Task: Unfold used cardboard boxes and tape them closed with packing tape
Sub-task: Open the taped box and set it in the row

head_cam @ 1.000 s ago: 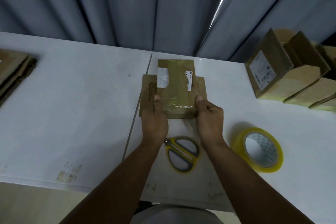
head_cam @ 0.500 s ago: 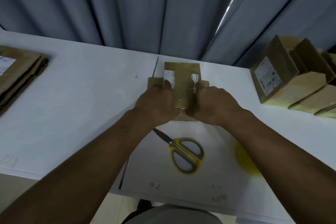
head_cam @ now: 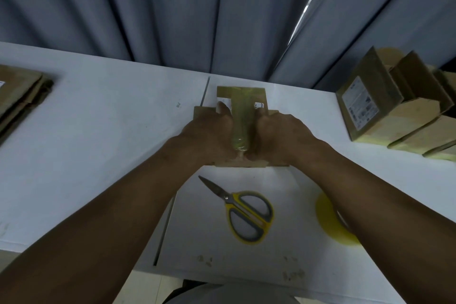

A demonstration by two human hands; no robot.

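White table (head_cam: 98, 136), grey curtain (head_cam: 172, 12) behind. Flat box (head_cam: 240, 93) at centre under my left hand (head_cam: 206, 134) and right hand (head_cam: 278, 132), thumbs on top, finger grip unclear. Unfolding barely begun, I judge; taping not yet done. Tape roll (head_cam: 325, 219), scissors (head_cam: 249, 215) nearby.

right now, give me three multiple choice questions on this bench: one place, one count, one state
1. Where is the yellow roll of packing tape?
A) on the white table, partly under the right forearm
B) on the floor
C) hung on the curtain

2. How many hands are on the flattened brown cardboard box?
A) none
B) one
C) two

3. The blades of the yellow-and-grey-handled scissors are:
A) shut
B) spread wide
C) snapped off

Answers: 1 A, the forearm covers the roll's right side. 2 C, the left hand and right hand both lie on it. 3 A, the blades meet in one point.
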